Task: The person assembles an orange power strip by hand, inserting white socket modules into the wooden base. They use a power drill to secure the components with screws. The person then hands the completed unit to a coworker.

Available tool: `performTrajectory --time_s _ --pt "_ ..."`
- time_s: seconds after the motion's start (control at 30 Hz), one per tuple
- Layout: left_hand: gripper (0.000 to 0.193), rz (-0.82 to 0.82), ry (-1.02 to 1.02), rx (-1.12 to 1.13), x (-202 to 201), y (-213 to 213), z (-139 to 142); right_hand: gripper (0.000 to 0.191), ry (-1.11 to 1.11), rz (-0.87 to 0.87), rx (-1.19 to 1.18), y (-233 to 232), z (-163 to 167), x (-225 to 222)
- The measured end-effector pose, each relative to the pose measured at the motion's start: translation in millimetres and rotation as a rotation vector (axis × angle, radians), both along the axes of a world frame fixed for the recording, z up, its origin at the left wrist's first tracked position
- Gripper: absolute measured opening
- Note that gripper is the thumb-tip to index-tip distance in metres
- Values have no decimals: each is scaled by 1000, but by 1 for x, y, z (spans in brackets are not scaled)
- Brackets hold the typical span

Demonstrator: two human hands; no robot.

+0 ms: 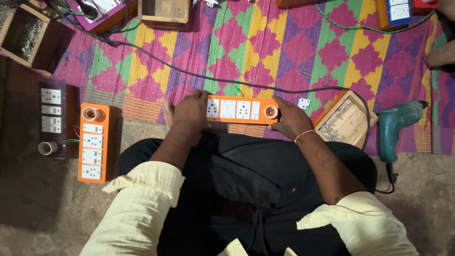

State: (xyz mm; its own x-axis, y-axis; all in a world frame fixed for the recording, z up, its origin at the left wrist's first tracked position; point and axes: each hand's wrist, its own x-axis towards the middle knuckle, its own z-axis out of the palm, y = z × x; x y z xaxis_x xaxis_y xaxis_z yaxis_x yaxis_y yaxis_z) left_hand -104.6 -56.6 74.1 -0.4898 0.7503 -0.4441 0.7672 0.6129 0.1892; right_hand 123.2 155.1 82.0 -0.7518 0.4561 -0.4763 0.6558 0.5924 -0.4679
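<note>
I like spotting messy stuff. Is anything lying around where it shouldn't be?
Yes. A few loose screws lie scattered on the patterned mat, outside the wooden screw box. A small white switch piece sits alone beside the orange switch board that both hands hold.

Single view only: head camera, worn by seated person, so we have no second view to compare. We look steeply down over own lap and forearms. Top of frame faces forward, away from body. Close range: left hand (190, 111) and right hand (290, 122) sit mid-frame at ends of orange switchboard (241, 109). We reach as far as patterned mat (294, 47) ahead; blue electric drill (395, 128) at right edge.
</note>
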Motion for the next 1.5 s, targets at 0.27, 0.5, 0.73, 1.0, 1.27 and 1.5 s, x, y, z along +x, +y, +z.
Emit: performTrajectory --time_s 0.27,0.5,0.73,1.0,1.27,1.5 --pt "106 -72 13 16 3 4 9 103 -50 -27 -1 1 -4 0" --pt "103 -89 -25 97 2 3 -1 103 3 -3 3 4 -3 1" --pt "92 -77 3 94 8 3 1 101 19 -16 0 6 0 4" --pt "92 -99 30 64 10 12 14 110 -183 15 -31 13 14 8" --pt "87 -116 47 18 8 11 7 29 239 -378 -33 96 26 99" --pt "96 -116 23 16 7 15 12 39 11 -58 45 123 2 155"
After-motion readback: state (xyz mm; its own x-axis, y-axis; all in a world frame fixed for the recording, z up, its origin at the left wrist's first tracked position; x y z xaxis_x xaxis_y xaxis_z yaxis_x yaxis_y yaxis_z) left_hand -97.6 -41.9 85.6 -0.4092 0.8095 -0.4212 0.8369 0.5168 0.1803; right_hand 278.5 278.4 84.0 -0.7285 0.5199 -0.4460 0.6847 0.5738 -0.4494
